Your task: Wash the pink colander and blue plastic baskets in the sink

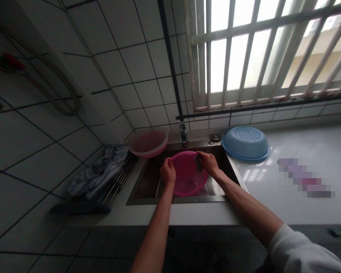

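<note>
Head view: at the sink (204, 199), a colander (189, 178) is gripped by the left hand (168, 172), seemingly for steadiness; a grey pad (199, 163) is held by the right hand (208, 162).

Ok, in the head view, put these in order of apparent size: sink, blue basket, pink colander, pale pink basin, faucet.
Largest to smallest:
1. Sink
2. Blue basket and pink colander: too alike to rank, the colander being partly covered
3. Pale pink basin
4. Faucet
</note>
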`<state>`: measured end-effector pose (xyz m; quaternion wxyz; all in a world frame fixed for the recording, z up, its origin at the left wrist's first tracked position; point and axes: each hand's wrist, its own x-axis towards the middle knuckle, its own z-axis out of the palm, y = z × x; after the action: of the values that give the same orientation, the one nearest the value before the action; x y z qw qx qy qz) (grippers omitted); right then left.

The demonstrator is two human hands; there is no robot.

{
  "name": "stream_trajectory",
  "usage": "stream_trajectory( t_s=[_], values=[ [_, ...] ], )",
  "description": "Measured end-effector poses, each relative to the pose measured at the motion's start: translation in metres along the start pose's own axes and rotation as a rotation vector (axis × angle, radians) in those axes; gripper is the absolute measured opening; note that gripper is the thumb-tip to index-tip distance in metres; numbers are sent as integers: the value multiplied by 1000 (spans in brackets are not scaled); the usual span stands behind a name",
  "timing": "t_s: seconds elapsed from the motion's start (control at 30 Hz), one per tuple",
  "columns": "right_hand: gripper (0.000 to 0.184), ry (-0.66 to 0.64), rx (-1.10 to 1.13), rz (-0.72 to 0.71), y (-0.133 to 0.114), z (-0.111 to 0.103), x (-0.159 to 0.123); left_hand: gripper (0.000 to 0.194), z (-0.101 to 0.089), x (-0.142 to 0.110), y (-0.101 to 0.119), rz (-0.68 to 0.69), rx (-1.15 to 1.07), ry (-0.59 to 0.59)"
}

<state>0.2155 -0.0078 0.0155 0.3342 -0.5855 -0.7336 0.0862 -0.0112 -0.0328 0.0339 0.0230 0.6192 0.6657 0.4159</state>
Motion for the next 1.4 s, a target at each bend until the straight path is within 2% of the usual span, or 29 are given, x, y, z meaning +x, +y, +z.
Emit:
stream_trajectory(
  t_s=[0.1,0.2,0.3,0.5,0.67,0.73,0.83,0.9,1.0,1.1,1.17,1.23,1.33,1.4],
  values=[
    [37,-20,-43,92,10,-11,-1,30,3,2,-5,-4,12,-27],
    [37,-32,-26,59,6,-15,-3,42,10,4,-1,164,-51,-121],
    [38,-54,5,7,-3,-15,-4,42,11,5,5,293,-80,-189],
    [38,-63,22,-12,-11,-10,-6,27,7,2,14,199,-115,-171],
    [37,-96,2,-148,-24,1,-7,23,9,-3,20,315,-115,-327],
    [37,-84,15,-153,-22,1,-5,22,8,-2,17,281,-112,-290],
    [38,-18,25,-16,-7,-5,-2,21,6,2,9,146,-137,-127],
    [38,-1,11,76,4,-10,-2,21,5,3,6,106,-169,-86],
    [39,1,12,71,3,-9,-4,21,9,3,7,142,-210,-127],
    [39,-19,42,-66,-12,-1,-7,18,15,1,11,225,-233,-229],
    [39,-38,56,-133,-20,3,-6,17,16,1,9,254,-251,-251],
    [40,-2,79,-122,-19,3,-4,15,16,3,4,212,-262,-161],
    [41,88,104,-4,-2,-3,0,15,15,6,-6,114,-243,34],
    [40,101,99,65,11,-8,2,14,17,8,-10,120,-203,54]
  ],
)
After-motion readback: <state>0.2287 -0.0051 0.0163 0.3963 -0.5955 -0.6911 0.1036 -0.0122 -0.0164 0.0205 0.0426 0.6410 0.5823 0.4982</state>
